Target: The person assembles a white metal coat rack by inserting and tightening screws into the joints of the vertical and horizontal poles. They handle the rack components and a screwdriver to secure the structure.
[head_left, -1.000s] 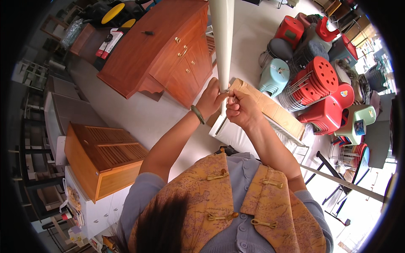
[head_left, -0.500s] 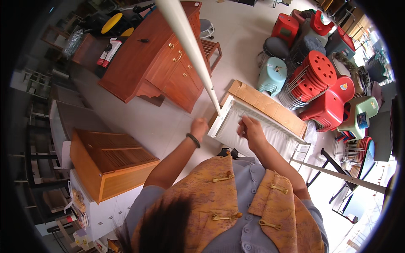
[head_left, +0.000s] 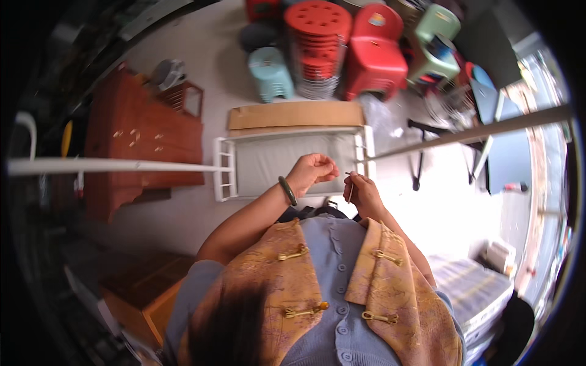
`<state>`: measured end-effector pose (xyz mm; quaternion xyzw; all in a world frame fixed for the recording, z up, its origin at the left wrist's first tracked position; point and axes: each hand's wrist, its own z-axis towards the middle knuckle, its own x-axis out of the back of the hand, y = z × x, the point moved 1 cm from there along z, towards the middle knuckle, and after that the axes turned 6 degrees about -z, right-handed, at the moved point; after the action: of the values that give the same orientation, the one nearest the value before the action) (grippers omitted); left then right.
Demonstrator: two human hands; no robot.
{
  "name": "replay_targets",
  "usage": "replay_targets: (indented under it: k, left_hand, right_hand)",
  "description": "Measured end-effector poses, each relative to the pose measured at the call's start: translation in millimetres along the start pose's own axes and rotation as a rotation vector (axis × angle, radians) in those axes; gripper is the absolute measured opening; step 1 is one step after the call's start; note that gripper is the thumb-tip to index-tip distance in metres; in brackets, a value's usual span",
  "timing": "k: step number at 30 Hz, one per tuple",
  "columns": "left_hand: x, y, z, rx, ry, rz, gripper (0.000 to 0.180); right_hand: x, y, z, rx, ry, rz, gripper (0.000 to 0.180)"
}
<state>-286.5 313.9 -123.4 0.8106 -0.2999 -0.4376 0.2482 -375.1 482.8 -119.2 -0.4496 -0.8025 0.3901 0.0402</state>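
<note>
My right hand [head_left: 365,194] is closed round a thin rod [head_left: 350,194] that looks like a hex key, its long end pointing down below the fingers. Just left of it, my left hand [head_left: 312,172] has its thumb and fingers pressed together; whatever they hold is too small to make out. A dark bangle circles the left wrist. Both hands are above the near side of a low white frame [head_left: 226,196] with a pale fabric base [head_left: 268,160]. From its left end a long white pole [head_left: 122,165] runs out, and another pole [head_left: 476,135] stretches from its right end.
Flattened cardboard [head_left: 296,116] lies along the frame's far side. Beyond stand a light blue stool [head_left: 270,73], stacked red stools [head_left: 318,24], red chairs [head_left: 373,61] and green chairs [head_left: 436,52]. A wooden cabinet [head_left: 146,134] is at left, a wooden box [head_left: 146,299] at lower left.
My view has swung to the right, so the frame now lies straight ahead. The hands have come closer together, and the thin rod in my right hand now shows.
</note>
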Motion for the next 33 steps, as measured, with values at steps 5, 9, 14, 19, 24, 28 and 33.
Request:
replay_targets:
  k: [5,9,14,19,24,28,33]
  left_hand:
    - [-98,-11,67,0.030,-0.087,0.169,0.024]
    - [-133,-3,104,0.020,-0.158,0.215,0.030]
    - [-174,7,122,-0.120,-0.223,0.214,0.030]
    - [-184,6,140,-0.182,-0.333,0.008,0.017]
    - [-200,9,145,-0.248,-0.380,-0.178,0.006]
    - [-214,6,146,-0.351,-0.272,-0.146,0.007]
    - [-216,-5,145,-0.520,-0.192,-0.053,0.013]
  right_hand:
    - [110,26,-43,0.002,0.315,0.200,0.028]
    - [137,38,-68,0.034,0.480,0.313,0.028]
    - [134,65,-79,0.057,0.529,0.483,0.030]
    - [128,76,-91,-0.059,0.634,0.487,0.029]
    - [128,45,-101,0.011,0.648,0.384,0.028]
    - [136,39,-96,-0.001,0.607,0.415,0.029]
    - [153,28,-86,-0.002,0.579,0.253,0.030]
